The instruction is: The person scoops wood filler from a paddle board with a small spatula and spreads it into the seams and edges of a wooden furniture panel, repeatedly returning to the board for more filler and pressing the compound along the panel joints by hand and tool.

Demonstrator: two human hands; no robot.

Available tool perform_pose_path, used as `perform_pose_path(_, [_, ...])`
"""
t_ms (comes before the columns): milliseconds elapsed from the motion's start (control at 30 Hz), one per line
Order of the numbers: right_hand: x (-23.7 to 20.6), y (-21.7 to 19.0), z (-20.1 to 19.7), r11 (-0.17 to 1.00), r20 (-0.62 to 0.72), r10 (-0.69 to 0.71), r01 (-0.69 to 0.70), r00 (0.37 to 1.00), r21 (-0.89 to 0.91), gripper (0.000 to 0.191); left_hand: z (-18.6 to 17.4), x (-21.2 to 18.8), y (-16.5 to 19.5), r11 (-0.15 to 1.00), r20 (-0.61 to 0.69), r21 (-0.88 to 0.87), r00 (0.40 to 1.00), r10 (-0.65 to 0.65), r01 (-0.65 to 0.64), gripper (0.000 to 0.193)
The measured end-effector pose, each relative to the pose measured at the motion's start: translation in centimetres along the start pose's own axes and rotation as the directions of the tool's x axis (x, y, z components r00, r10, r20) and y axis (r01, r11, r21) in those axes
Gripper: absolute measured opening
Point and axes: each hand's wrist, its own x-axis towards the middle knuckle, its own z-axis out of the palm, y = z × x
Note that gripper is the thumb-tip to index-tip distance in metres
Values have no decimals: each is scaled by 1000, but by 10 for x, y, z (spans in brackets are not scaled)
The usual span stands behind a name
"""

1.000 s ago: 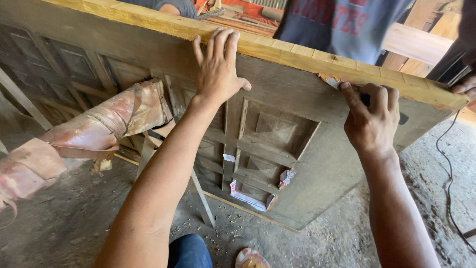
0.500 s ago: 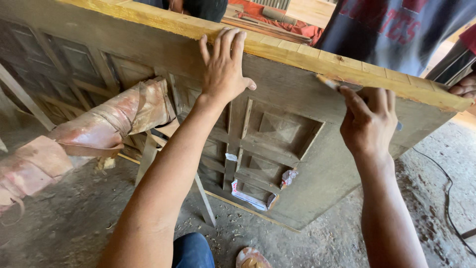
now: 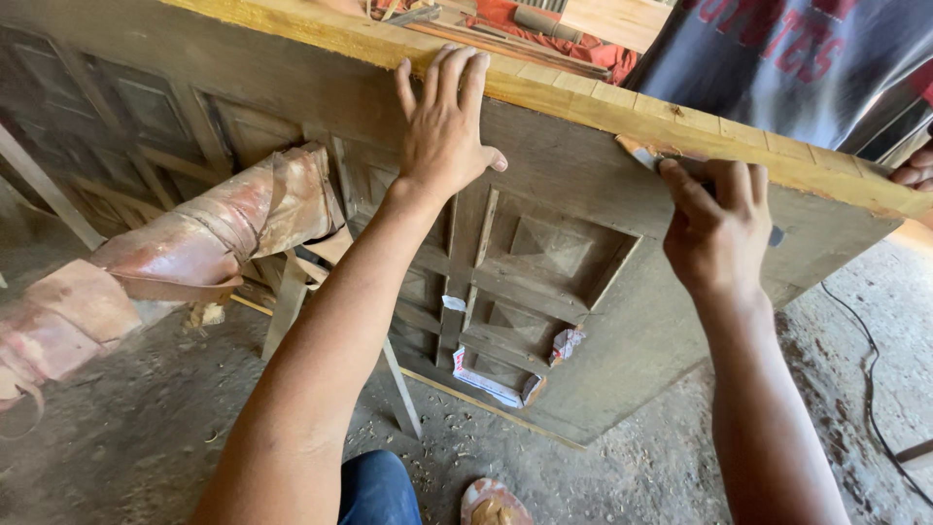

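Observation:
A large grey-brown panelled wooden door (image 3: 583, 321) stands on its long edge, its pale yellow top edge (image 3: 583, 97) running across the view. My left hand (image 3: 442, 126) lies flat against the door's face just under that edge, fingers spread upward. My right hand (image 3: 717, 228) grips a small tool with a flat pale tip (image 3: 643, 156), pressed where the yellow edge meets the grey face. Most of the tool is hidden in my fist.
Another person in a grey shirt (image 3: 777, 58) stands behind the door, a hand (image 3: 914, 170) at its right end. A dusty wrapped bundle (image 3: 175, 253) leans at left. A cable (image 3: 865, 369) lies on the dirt floor, a sandal (image 3: 496, 504) by my knee (image 3: 374, 491).
My right hand has slid left along the yellow edge with the tool. My left hand stays flat on the door. The view has shifted slightly.

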Motion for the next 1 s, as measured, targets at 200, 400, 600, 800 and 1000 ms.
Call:
perform_pose_path(200, [-1, -7, 6, 1000, -45, -6, 6, 999, 1, 33, 12, 3, -6, 999, 39, 40, 999, -14, 12, 143])
perform_pose_path(400, [-48, -7, 23, 964, -116, 262, -253, 958, 85, 28, 10, 0, -3, 1000, 24, 21, 1000, -2, 1, 140])
perform_pose_path(600, [-77, -12, 73, 789, -396, 613, -507, 683, 347, 28, 1, 2, 1, 1000, 16, 10, 1000, 0, 0, 136])
perform_pose_path(800, [-74, -21, 76, 823, -301, 565, -501, 768, 266, 28, -5, 0, 4, 999, -27, -11, 999, 37, -37, 134])
perform_pose_path(1000, [-64, -29, 60, 900, -262, 436, -407, 861, 158, 31, -2, -2, 2, 1000, -39, -11, 999, 28, -29, 134])
